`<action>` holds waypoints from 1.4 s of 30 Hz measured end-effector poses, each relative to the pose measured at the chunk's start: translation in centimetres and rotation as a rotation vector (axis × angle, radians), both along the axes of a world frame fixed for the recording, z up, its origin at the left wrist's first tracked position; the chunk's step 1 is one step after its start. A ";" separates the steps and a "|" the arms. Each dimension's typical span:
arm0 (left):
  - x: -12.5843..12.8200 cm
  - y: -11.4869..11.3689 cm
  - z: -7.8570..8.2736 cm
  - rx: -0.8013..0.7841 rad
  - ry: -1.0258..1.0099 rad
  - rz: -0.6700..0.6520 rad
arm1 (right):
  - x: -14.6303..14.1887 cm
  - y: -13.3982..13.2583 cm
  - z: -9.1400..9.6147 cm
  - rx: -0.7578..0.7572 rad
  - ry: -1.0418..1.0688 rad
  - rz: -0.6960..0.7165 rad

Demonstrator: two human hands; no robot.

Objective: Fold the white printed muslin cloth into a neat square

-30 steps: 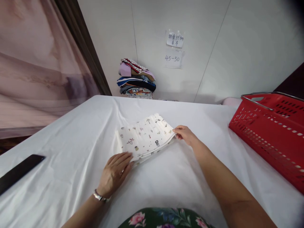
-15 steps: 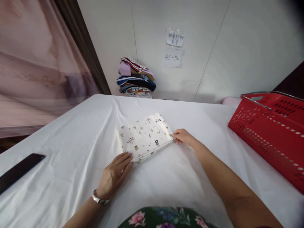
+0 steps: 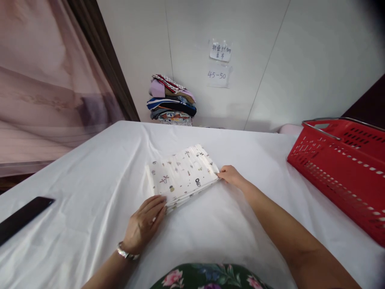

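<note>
A folded white cloth [image 3: 182, 171] printed with small dark and tan motifs lies at an angle on the white-covered table. My left hand [image 3: 147, 216], with a silver band at the wrist, grips its near left corner, fingers on top and thumb at the folded edge. At the near right corner, the thumb and fingers of my right hand [image 3: 231, 175] pinch the layers. Several layers show along the near edge between both hands. My fingertips are partly hidden by the cloth.
A red perforated basket [image 3: 339, 172] with a metal handle stands on the right. On the left lies a flat black object [image 3: 25, 218]. Behind the table rises a stack of folded fabrics [image 3: 172, 98]. Paper signs [image 3: 219, 64] hang on the wall, and a pink curtain [image 3: 54, 88] hangs at left.
The camera view has shifted very slightly. Both hands stay at the same corners of the cloth, and the right fingers look a little more tucked in.
</note>
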State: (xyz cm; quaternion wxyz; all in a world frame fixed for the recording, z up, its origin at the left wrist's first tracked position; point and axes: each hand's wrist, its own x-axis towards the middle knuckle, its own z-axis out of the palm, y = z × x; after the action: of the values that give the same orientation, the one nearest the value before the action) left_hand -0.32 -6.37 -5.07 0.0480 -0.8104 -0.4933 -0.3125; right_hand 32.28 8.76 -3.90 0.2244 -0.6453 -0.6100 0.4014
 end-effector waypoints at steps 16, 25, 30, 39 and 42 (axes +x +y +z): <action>0.1 -0.3 1.1 -0.077 -0.040 0.019 | 0.4 -1.2 0.3 -0.223 0.284 0.000; 0.2 -0.2 0.8 -0.128 -0.048 0.024 | 0.1 -1.0 -0.6 -0.052 0.330 -0.117; 0.3 -0.3 0.8 -0.148 -0.065 0.018 | -0.1 -1.3 -1.2 0.011 0.295 -0.129; 0.6 0.1 2.5 -0.170 0.022 0.038 | 0.2 -1.5 -0.1 0.032 0.043 -0.066; 1.6 1.3 3.8 -0.110 0.042 0.037 | -1.3 -2.0 1.3 0.330 -0.126 -0.038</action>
State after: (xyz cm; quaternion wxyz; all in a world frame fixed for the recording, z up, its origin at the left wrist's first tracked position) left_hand 1.32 -5.02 -1.26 0.0194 -0.8089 -0.5236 -0.2668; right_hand 30.99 6.71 -2.56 0.2960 -0.6350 -0.6683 0.2502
